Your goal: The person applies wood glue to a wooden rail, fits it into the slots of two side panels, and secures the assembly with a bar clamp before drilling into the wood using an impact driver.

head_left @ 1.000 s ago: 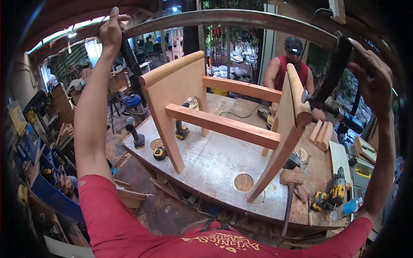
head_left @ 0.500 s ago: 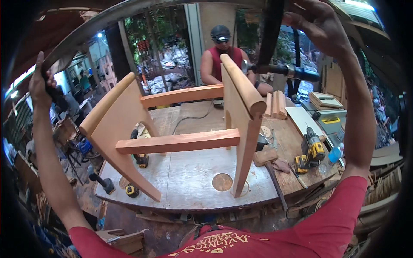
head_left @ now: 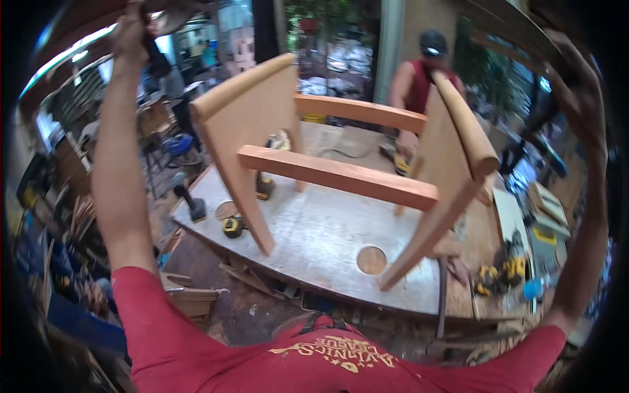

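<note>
Along the near edge, a red shirt (head_left: 327, 363) with yellow print fills the width, and two bare forearms rise from it on either side. At the far upper left, the left hand (head_left: 131, 39) is wrapped around the dark end of a long bar clamp (head_left: 157, 62), held overhead so that the middle of its bar runs out of view. At the upper right, the right hand (head_left: 582, 95) is against the clamp's other end with fingers bent; blur hides whether they close on it.

Below and between the arms, a wooden frame (head_left: 337, 177) stands on a workbench (head_left: 327, 252): two side panels with rounded top rails, one left and one right, joined by a near and a far crossbar. A black and yellow tape measure (head_left: 232, 227) sits by the left panel's near leg, with a dark power tool (head_left: 195, 206) upright to its left. A round mark or hole (head_left: 372, 261) shows near the right panel's foot. Farther right lie a yellow and black drill (head_left: 514, 262) and a bottle (head_left: 536, 288).

Across the bench, a co-worker (head_left: 419, 85) in a red sleeveless top is partly hidden by the right panel, one hand near another power tool (head_left: 396, 159). Greenery (head_left: 327, 16) shows beyond.
</note>
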`<state>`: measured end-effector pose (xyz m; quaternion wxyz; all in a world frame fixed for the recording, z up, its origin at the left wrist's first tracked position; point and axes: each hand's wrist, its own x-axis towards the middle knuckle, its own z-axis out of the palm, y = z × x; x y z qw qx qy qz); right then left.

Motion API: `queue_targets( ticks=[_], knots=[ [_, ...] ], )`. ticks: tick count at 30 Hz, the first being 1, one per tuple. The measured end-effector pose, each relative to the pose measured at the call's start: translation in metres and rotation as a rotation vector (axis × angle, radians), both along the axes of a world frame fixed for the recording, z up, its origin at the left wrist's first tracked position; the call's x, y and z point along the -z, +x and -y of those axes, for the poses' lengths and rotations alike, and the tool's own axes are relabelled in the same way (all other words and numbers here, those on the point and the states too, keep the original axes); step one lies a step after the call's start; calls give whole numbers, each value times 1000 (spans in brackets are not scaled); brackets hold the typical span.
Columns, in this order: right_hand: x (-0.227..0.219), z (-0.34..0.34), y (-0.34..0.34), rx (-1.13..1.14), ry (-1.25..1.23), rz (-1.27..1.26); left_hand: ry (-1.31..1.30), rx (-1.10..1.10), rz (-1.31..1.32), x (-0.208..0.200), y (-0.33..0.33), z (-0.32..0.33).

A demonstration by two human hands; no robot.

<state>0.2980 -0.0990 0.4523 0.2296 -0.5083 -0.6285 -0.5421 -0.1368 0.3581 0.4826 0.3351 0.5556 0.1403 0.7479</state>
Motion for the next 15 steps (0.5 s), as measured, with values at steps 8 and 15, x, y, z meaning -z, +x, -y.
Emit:
queue_targets(
  ticks=[8,15],
  knots=[
    [28,-36,-13,26,-297,-306,53,66,-104,60,-21,-36],
    [81,-30,-25,84,-280,-355,-152,143,-339,143,16,-83]
  ],
)
